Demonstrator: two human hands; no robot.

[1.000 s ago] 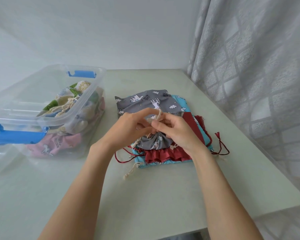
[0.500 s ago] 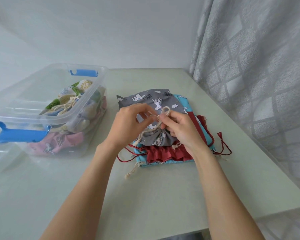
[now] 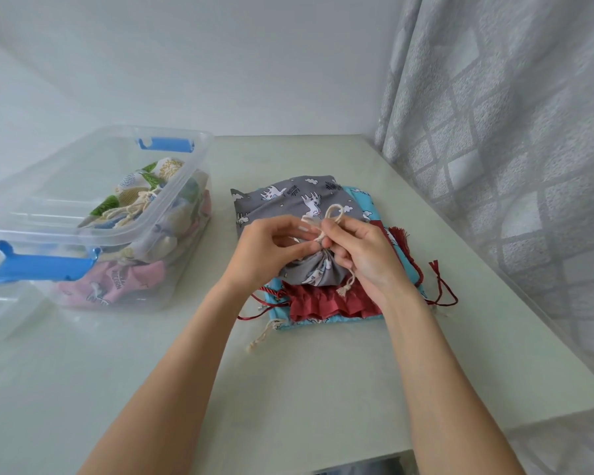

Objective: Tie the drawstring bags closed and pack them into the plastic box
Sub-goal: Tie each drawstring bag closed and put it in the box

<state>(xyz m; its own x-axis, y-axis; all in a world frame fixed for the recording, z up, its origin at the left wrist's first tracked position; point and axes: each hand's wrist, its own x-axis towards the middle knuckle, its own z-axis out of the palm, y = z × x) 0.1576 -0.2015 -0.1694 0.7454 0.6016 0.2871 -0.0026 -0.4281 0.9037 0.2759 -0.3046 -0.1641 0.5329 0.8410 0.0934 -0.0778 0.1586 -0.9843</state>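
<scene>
Head camera looks down at two hands over a pile of bags on the worktop (image 3: 323, 389). The left hand (image 3: 268, 255) and right hand (image 3: 364, 258) both pinch the cream string (image 3: 326, 221) of the grey bag (image 3: 288, 204), fingers curled tight round it. A loop of string sticks up between them. The grey bag lies on top of a red bag (image 3: 326, 303) and a blue bag (image 3: 360, 197). The plastic box (image 3: 186, 186) sits to the left, open, with tied bags inside.
</scene>
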